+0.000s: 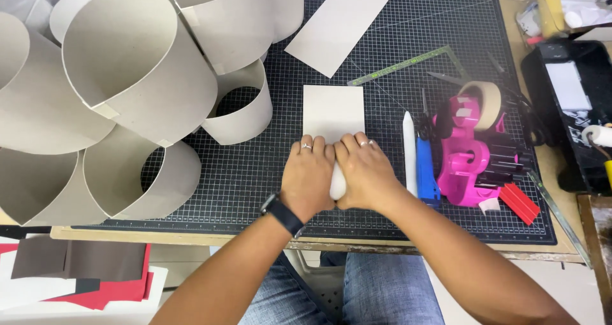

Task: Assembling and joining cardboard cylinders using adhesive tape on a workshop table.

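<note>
Both hands at centre frame, left hand (307,177) and right hand (365,174), curl closed around a white roll (337,183) at the near edge of the grey card sheet (333,113); most of it lies flat, while finished card loops (137,70) crowd upper left.

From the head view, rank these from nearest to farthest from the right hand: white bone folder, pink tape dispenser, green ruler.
From the right hand:
1. White bone folder, just to its right.
2. Pink tape dispenser, farther right.
3. Green ruler, up the mat, far side.
</note>
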